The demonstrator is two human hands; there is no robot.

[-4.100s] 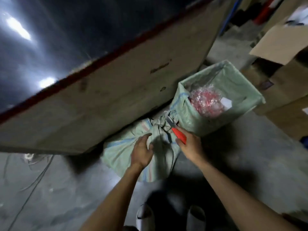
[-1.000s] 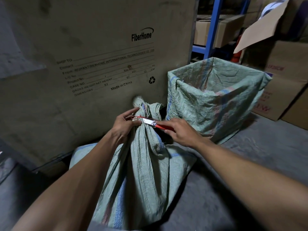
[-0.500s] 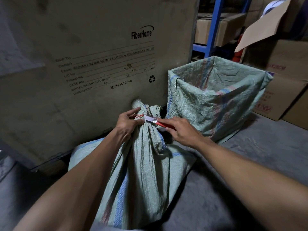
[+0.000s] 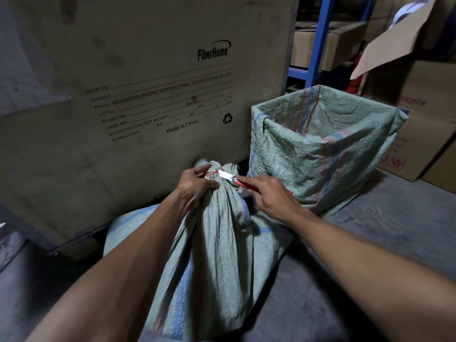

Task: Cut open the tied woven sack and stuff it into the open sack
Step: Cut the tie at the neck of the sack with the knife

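Cutting step underway: left hand (image 4: 195, 187) clenched round neck of tied sack (image 4: 212, 253), right hand (image 4: 269, 196) gripping knife (image 4: 230, 178), blade at red string (image 4: 212, 172). Next, prob.: slice string w/o nicking fingers. Open sack (image 4: 320, 154) just right, on concrete floor (image 4: 370, 255); big crate (image 4: 148, 95) behind, boxes, blue rack.

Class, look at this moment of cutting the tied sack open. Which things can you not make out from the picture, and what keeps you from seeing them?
All in the head view:
- Contents of the tied sack: hidden by its woven cloth.
- Inside of the open sack: hidden by its near wall.
- Knife handle: mostly covered by the right hand.
- Whether the red tie is cut through: too small, partly behind the left hand.
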